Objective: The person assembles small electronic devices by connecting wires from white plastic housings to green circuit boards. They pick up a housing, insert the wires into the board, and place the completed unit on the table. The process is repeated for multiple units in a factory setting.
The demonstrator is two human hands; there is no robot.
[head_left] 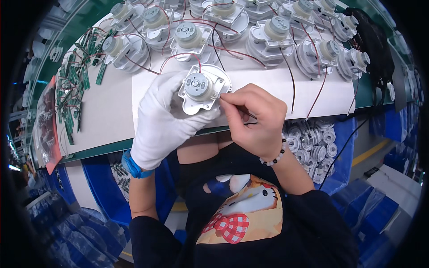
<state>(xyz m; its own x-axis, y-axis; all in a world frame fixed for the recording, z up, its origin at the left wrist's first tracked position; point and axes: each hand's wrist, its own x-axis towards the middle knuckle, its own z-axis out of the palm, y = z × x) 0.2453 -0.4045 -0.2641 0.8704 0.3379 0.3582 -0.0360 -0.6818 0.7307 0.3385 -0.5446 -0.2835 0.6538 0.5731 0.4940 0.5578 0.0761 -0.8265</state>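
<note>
Unit, held above the pale sheet near the bench's front edge, faces upward with its round motor exposed. Left hand, gloved, cups the housing from the left and below, presumably to steady it while leaving the motor and right margin accessible. Right hand, bare, has thumb and forefinger pinched together at that margin, its other fingers curled around a dark strip; whether this is a wire or a slim tool cannot be told, since the hand covers most of it. Beyond stand similar units, seemingly set back to keep the front free, although their loose leads trail forward and could snag. Green boards lie heaped at left, beside a reddish bag; a blue bin of white parts sits below the edge at right.
</note>
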